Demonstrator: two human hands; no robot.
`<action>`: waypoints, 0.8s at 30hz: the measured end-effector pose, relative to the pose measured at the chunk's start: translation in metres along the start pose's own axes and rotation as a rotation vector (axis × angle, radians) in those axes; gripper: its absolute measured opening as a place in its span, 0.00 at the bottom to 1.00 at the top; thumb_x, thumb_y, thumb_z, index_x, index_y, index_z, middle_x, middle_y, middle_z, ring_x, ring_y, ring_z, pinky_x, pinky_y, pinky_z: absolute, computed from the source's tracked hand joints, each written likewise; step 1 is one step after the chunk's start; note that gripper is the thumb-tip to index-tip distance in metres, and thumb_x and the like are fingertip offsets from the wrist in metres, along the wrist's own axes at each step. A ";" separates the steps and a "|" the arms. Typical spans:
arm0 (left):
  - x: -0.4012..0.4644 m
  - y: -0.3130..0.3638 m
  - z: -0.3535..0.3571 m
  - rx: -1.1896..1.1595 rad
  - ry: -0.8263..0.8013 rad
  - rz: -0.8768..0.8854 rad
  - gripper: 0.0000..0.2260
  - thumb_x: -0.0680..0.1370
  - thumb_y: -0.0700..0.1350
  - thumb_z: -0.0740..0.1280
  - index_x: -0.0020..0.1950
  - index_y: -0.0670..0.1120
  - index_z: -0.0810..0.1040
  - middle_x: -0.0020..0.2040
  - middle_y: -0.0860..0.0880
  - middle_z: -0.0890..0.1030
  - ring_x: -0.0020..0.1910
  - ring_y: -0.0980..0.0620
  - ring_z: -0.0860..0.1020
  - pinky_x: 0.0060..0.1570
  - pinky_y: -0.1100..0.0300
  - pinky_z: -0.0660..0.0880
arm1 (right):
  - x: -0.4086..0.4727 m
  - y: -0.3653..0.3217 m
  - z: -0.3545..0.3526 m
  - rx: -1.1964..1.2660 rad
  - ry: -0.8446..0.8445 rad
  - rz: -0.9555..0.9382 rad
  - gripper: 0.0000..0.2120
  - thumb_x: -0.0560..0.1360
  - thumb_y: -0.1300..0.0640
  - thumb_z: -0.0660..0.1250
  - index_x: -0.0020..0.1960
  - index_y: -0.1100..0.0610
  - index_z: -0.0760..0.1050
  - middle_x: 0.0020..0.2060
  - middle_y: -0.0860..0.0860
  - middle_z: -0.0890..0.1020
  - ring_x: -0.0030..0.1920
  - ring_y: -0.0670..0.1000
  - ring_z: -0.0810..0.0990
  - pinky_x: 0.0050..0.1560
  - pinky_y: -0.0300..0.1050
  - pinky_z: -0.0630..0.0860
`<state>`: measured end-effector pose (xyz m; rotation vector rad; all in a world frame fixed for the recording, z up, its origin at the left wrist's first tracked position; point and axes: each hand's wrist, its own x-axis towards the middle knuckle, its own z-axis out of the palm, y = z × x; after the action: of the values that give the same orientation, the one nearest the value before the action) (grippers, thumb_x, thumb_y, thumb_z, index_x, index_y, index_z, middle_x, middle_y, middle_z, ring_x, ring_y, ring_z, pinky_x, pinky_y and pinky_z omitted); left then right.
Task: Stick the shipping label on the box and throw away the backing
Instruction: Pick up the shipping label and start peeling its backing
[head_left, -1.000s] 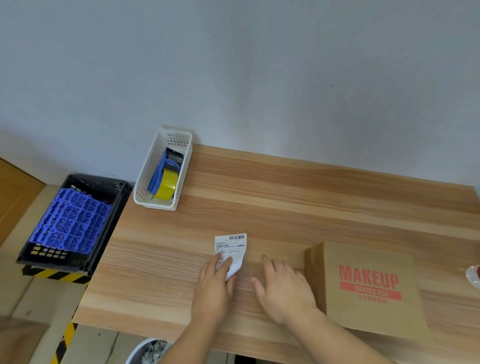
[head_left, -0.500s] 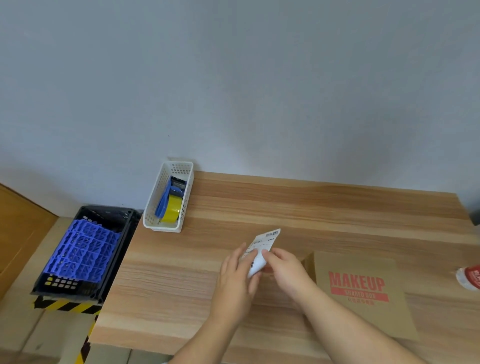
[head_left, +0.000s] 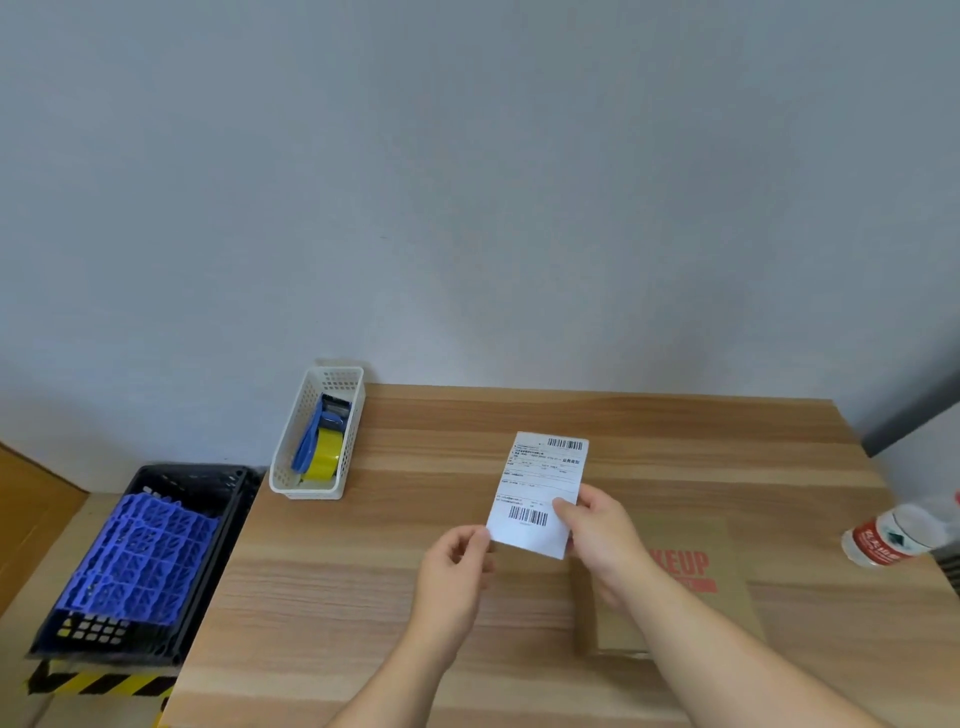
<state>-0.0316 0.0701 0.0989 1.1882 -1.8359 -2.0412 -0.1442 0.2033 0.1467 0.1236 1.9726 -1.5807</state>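
A white shipping label (head_left: 540, 483) with two barcodes is held upright above the wooden table, printed side toward me. My left hand (head_left: 457, 571) pinches its lower left corner. My right hand (head_left: 602, 535) grips its lower right edge, thumb on the front. A flat brown cardboard box (head_left: 727, 597) with red "MAKEUP" print lies on the table to the right, partly hidden behind my right hand and forearm. The label still seems to be on its backing; I cannot tell for sure.
A white perforated basket (head_left: 318, 431) with a blue tape dispenser and yellow tape stands at the table's back left. A black crate (head_left: 208, 519) with blue plastic pieces sits on the floor to the left. A water bottle (head_left: 893, 535) lies at the right edge.
The label was lying on the table under my left hand; both hands have lifted it and turned it upright. The view has tilted up, and the bin below the table edge is out of sight.
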 end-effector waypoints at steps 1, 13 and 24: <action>-0.003 0.001 0.000 -0.038 -0.012 -0.021 0.06 0.81 0.44 0.68 0.48 0.46 0.84 0.42 0.50 0.86 0.38 0.55 0.83 0.44 0.55 0.78 | -0.001 -0.001 -0.003 0.002 0.003 -0.005 0.11 0.81 0.62 0.63 0.55 0.52 0.82 0.50 0.50 0.88 0.51 0.52 0.87 0.59 0.59 0.81; -0.024 0.013 0.005 -0.327 -0.085 -0.111 0.04 0.77 0.37 0.73 0.43 0.42 0.83 0.33 0.48 0.79 0.32 0.54 0.76 0.36 0.61 0.71 | -0.020 0.009 -0.005 0.097 -0.103 -0.008 0.09 0.79 0.66 0.68 0.56 0.56 0.80 0.45 0.51 0.89 0.41 0.55 0.87 0.40 0.50 0.77; -0.033 0.018 -0.009 -0.298 -0.169 -0.153 0.08 0.77 0.35 0.70 0.40 0.45 0.83 0.36 0.47 0.82 0.33 0.54 0.79 0.39 0.61 0.75 | -0.019 0.009 -0.010 0.044 -0.115 -0.036 0.09 0.79 0.67 0.68 0.56 0.57 0.80 0.49 0.54 0.88 0.37 0.52 0.85 0.35 0.45 0.77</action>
<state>-0.0107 0.0778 0.1306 1.1332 -1.4698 -2.4620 -0.1285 0.2209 0.1498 0.0147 1.8622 -1.6184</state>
